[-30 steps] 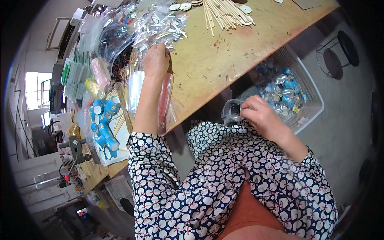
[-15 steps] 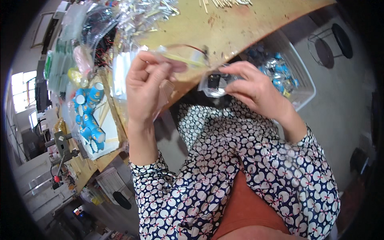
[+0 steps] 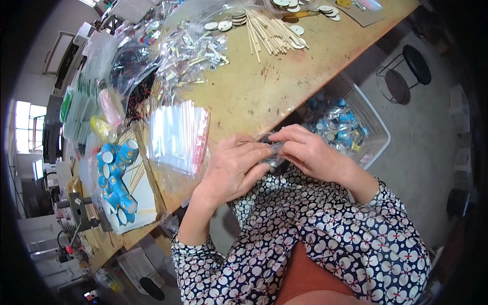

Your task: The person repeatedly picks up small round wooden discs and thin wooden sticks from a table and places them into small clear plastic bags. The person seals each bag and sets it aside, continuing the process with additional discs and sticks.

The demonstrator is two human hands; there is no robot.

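My left hand (image 3: 236, 165) and my right hand (image 3: 312, 152) meet near the table's front edge, over my lap. Between them is a small clear plastic bag (image 3: 275, 148) with something dark in it. My right thumb and fingers pinch the bag from the right. The fingers of my left hand are bent and press against its left side. My fingers cover much of the bag, so most of its contents stay hidden.
Left of my hands lies a stack of clear bags (image 3: 178, 134), with blue paper cups (image 3: 117, 178) beyond. Farther back are small filled packets (image 3: 190, 56), wooden sticks (image 3: 274, 38) and round discs (image 3: 239, 19). A white basket (image 3: 378, 142) of packets stands right, a stool (image 3: 417, 63) behind.
My left hand has come down and right to the bag; the yellowish strip and red wire near it no longer show. The view has shifted, revealing more of the table.
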